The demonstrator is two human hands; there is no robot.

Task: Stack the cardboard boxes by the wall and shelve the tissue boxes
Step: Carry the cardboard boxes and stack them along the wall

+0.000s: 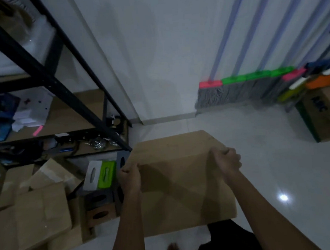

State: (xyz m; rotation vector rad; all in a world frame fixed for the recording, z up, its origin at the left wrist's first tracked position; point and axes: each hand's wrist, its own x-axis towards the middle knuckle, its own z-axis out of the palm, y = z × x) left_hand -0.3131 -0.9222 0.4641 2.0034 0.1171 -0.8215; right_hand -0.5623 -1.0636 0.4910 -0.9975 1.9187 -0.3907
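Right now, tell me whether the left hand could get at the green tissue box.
Probably not yet. The left hand grips the cardboard box along with the right hand. The green tissue box lies close beside it, unblocked, but that grip must let go first.

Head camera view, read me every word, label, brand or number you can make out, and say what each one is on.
No text can be read for certain.
Cardboard box by the mops: dark printed letters on its side, too blurred to read.
Cardboard box held in both hands: no print visible.
Tissue boxes: no readable print.
Shelf items: too blurred to tell.
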